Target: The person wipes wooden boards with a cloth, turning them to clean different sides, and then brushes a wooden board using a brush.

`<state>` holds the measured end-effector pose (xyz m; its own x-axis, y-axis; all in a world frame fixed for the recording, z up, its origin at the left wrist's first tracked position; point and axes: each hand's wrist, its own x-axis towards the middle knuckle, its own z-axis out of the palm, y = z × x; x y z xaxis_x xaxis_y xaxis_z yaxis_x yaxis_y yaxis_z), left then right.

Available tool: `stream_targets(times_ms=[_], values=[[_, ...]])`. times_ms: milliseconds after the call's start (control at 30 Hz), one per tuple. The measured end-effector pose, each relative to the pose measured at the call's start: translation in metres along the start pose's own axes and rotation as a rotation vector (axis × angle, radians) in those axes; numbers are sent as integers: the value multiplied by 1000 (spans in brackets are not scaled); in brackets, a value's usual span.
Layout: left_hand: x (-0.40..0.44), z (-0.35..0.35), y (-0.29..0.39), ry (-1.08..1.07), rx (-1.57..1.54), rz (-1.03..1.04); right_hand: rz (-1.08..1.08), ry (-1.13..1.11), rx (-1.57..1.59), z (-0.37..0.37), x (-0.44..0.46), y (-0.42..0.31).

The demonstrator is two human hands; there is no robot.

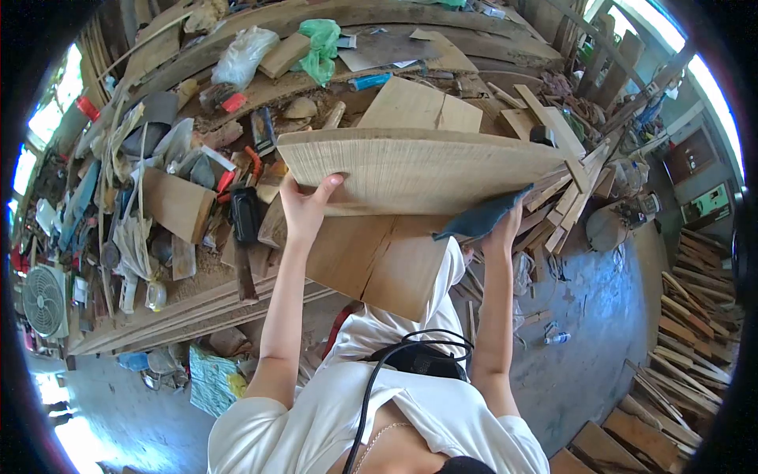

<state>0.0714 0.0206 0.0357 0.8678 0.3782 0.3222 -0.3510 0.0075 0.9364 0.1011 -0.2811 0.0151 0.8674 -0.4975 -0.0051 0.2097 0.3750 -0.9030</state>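
Wide board in my hands: pale tan, fine straight grain lines. Cloth at right, dark blue. Board below, warmer brown with dark streak. Far bags: one green, one milky white. My shirt, white.

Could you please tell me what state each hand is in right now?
Left hand: closed on the edge of the curved wooden board, thumb on its face.
Right hand: closed on the dark blue cloth.

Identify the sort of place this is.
Most likely a woodworking shop: a bench cluttered with wood pieces, planks piled at the right side of the view, and a broad, thick board in hand.
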Motion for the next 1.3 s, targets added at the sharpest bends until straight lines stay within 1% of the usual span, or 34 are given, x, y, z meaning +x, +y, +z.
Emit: stream_targets(times_ms=[67, 100, 200, 233, 333, 367, 433, 467, 500, 533, 600, 633, 667, 733, 800, 833, 933, 967, 1000, 1067, 1100, 1133, 1167, 1200, 1233, 1267, 1300], values=[[-3, 13, -13, 88, -67, 76, 39, -40, -24, -22, 7, 23], [-1, 13, -21, 100, -95, 92, 5, 22, -7, -31, 12, 38], [4, 10, -31, 120, -99, 140, 10, -74, -190, -26, -14, 11], [6, 8, -33, 110, -93, 125, 33, -61, -268, -21, -23, 4], [8, 8, -37, 106, -111, 150, 8, -238, -423, -57, -13, 46], [7, 8, -39, 123, -107, 159, 100, -220, -397, -64, -12, 50], [5, 9, -41, 154, -100, 181, 76, -116, -99, -76, 0, 52], [4, 10, -39, 153, -108, 192, 66, -60, 52, -64, -5, 39], [2, 10, -36, 149, -115, 200, -32, -57, 242, -57, -8, 18], [-1, 11, -34, 146, -122, 205, -226, -167, 119, -70, 7, 8], [-3, 14, -31, 143, -167, 202, -186, -139, 545, -59, 11, -39], [-2, 14, -31, 144, -192, 202, -446, -131, 83, -52, 17, -54], [-2, 14, -32, 133, -182, 218, -706, -12, -351, -44, 23, -70], [-1, 12, -36, 118, -166, 250, -879, -30, -740, -4, 12, -103], [0, 13, -35, 115, -153, 253, -1155, -48, -1115, 42, -6, -119], [1, 13, -34, 117, -143, 255, -1105, -37, -1179, 46, -1, -117], [7, 18, -32, 128, -201, 210, -1354, -79, -1354, 63, 3, -114], [7, 20, -28, 149, -197, 179, -1380, -82, -1348, 75, -2, -111], [8, 19, -27, 145, -180, 192, -1308, -135, -1388, 87, -12, -110], [8, 20, -27, 125, -141, 215, -1340, -252, -1400, 114, -28, -98], [9, 20, -30, 123, -149, 191, -1308, -302, -1368, 133, -45, -92], [10, 19, -33, 121, -155, 169, -1270, -396, -1335, 151, -60, -86], [11, 18, -35, 120, -158, 146, -1179, -524, -1332, 169, -75, -84], [13, 20, -33, 162, -170, 159, -1250, -540, -1258, 187, -83, -69], [14, 25, -30, 204, -180, 172, -1388, -531, -1233, 201, -90, -57], [16, 25, -30, 212, -199, 175, -1422, -545, -1277, 212, -98, -49], [17, 25, -29, 219, -218, 178, -1431, -527, -1250, 217, -101, -46]])
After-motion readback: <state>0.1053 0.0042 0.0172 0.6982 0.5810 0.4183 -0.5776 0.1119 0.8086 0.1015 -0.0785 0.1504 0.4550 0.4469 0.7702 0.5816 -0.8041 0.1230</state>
